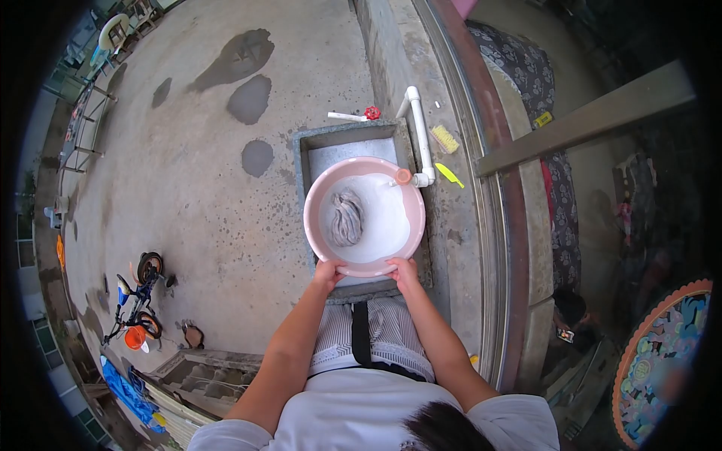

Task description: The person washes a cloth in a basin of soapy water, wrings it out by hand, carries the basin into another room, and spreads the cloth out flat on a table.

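Note:
A round pink basin [417,218] sits over the stone sink [299,150], covering much of its opening. Whitish, sudsy-looking water [386,218] fills it, and a twisted grey cloth [347,218] lies in the left part. My left hand [329,273] grips the near rim on the left, fingers curled over it. On the same rim, a short way to the right, my right hand [404,272] is closed as well. The white pipe's outlet [404,177] reaches over the basin's right side.
A white pipe [421,135] rises along the sink's right edge. On the ledge lie a yellow scrub brush [444,139] and a yellow-green brush-like tool [450,175]. A red valve handle [372,113] is behind the sink. A small bike [139,301] stands at left.

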The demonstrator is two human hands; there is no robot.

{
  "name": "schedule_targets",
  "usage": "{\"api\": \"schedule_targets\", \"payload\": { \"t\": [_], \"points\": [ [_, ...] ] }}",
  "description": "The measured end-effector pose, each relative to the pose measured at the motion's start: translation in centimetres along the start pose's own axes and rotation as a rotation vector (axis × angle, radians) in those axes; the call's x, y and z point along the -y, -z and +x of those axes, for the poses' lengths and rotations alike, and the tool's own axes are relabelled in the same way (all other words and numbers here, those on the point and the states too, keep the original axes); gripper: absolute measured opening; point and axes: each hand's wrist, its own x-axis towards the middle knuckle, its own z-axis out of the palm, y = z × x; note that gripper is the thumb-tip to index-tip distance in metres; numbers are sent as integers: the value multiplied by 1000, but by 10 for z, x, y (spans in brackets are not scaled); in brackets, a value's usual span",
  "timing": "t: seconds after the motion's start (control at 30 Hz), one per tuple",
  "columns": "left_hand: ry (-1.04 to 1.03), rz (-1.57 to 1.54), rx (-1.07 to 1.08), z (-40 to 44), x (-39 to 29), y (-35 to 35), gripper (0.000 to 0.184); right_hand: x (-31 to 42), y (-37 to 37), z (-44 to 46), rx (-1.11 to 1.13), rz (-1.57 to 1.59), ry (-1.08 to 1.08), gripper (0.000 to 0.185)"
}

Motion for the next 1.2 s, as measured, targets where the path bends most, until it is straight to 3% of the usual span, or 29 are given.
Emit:
{"api": "schedule_targets", "payload": {
  "t": [1.2],
  "points": [
    [-12, 70, -37, -12, -1, 2, 47, 5, -5, -9, -7, -34, -11, 34]
  ]
}}
